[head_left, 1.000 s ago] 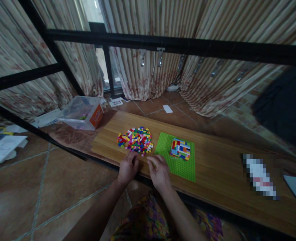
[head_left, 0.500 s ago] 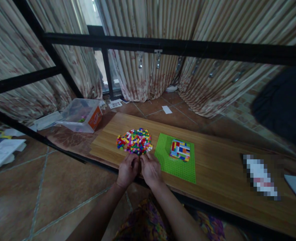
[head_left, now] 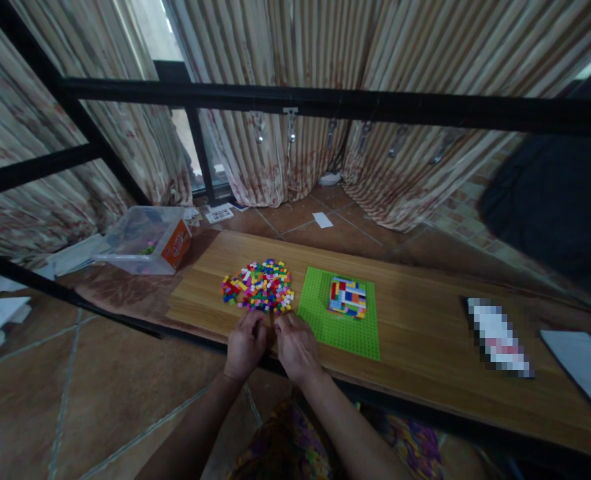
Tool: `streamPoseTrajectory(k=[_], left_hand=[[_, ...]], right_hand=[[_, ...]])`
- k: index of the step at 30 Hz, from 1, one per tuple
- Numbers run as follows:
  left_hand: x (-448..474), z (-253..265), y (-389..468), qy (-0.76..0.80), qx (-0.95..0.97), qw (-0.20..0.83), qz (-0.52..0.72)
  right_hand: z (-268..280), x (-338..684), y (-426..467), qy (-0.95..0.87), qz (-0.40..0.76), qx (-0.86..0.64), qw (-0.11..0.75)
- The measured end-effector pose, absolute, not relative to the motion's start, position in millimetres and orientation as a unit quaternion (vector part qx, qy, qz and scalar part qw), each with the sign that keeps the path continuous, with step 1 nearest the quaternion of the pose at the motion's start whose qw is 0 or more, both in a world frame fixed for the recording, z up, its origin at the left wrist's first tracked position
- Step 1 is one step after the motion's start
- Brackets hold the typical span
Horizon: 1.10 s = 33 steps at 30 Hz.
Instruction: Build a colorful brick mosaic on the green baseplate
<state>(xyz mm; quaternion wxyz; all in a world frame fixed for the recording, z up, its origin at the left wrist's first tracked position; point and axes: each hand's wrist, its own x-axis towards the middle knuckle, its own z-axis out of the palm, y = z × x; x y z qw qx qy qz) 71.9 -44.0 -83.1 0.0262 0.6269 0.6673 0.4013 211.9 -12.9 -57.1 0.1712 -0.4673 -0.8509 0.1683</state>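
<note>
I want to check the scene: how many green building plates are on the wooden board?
1. The green plate lies flat on the wooden board, right of the loose brick pile, with a small brick block on it.

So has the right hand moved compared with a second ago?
Yes. The right hand has slid left, away from the green baseplate, and now sits beside the left hand, just below the brick pile.

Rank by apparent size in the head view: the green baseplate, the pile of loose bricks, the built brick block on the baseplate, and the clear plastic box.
1. Clear plastic box, though it sits farther back, so this is unsure against the next.
2. Green baseplate.
3. Pile of loose bricks, close to the baseplate in spread.
4. Built brick block, clearly smallest.
</note>
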Motion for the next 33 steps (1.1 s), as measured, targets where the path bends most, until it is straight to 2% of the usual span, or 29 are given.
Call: streamPoseTrajectory(k=[9,18,33], left_hand=[[75.0,-75.6,-43.1,0.688,0.611,0.023,0.39],[71.9,-81.8,-42.5,0.689,0.608,0.032,0.392],[71.2,-76.9,-41.8,0.681,0.609,0.024,0.405]], right_hand=[[-46.9,206.8,-12.4,-0.851,0.164,-0.477,0.149],[-53.7,223.0,-18.2,-0.835,0.216,-0.465,0.2],[-50.6,222.0,-23.6,-0.845,0.162,-0.48,0.171]])
